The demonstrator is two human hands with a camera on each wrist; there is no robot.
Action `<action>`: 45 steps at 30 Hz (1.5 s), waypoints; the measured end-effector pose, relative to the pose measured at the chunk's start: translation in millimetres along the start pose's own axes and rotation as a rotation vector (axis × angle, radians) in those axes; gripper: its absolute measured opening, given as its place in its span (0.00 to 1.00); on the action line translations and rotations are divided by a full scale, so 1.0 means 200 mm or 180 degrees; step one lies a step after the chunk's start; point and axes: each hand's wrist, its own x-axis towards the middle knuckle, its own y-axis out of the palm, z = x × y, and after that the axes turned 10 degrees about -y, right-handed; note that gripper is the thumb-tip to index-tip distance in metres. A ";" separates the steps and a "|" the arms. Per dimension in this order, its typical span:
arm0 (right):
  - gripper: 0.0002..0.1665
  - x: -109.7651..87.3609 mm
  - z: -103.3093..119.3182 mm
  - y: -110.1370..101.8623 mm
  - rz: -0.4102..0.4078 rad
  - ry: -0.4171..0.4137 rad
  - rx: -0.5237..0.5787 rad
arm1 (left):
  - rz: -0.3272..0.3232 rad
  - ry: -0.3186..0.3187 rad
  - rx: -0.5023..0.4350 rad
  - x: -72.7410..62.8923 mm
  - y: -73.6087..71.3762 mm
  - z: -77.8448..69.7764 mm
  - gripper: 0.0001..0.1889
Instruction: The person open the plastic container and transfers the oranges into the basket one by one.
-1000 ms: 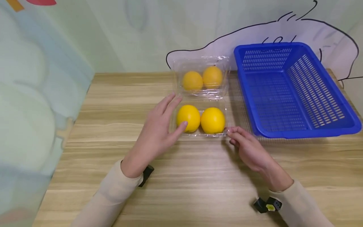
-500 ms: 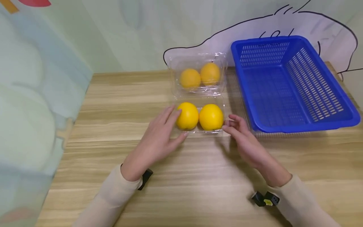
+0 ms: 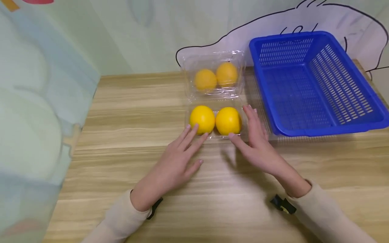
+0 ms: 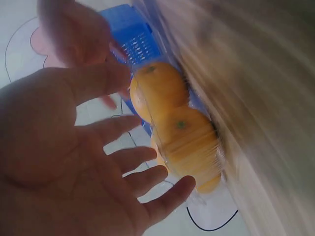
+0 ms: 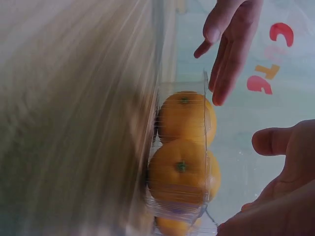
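Observation:
Two bright oranges point(image 3: 202, 119) sit side by side in a clear plastic container point(image 3: 217, 136) on the wooden table. Behind them, two more oranges point(image 3: 205, 80) show through clear plastic; whether that is a separate box or a raised lid, I cannot tell. My left hand point(image 3: 176, 162) has its fingers spread at the container's front left, fingertips overlapping the left orange in the head view. Along the container's right side lies my right hand point(image 3: 258, 145), fingers straight and thumb at the front edge. Neither hand grips anything. Contact with the plastic is unclear.
A blue slotted basket point(image 3: 307, 98) stands right of the container, close to my right hand. A printed backdrop point(image 3: 136, 37) rises behind the table point(image 3: 136, 111) and along its left. Small black devices point(image 3: 282, 204) are worn at both wrists.
My right hand has let go of the container's front right corner and straightened its fingers along that side. My left hand has drawn back from the left side toward the front. The oranges stay put.

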 end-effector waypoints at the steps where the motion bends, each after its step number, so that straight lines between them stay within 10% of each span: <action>1: 0.52 0.01 0.01 0.01 -0.0040 -0.0114 -0.0194 | 0.0015 -0.0008 0.0049 -0.01 0.01 0.00 0.38; 11: 0.43 0.17 0.06 0.08 -0.0132 -0.0987 -0.1129 | 0.0128 -0.0121 0.0355 -0.03 0.05 -0.03 0.39; 22: 0.43 0.43 0.12 0.04 0.0898 -0.1533 -0.1443 | -0.0129 0.0043 0.0505 -0.04 0.07 -0.05 0.37; 45: 0.40 0.57 0.01 0.08 0.1350 -0.1412 -0.1540 | -0.0086 -0.0062 0.0598 -0.03 0.06 -0.06 0.38</action>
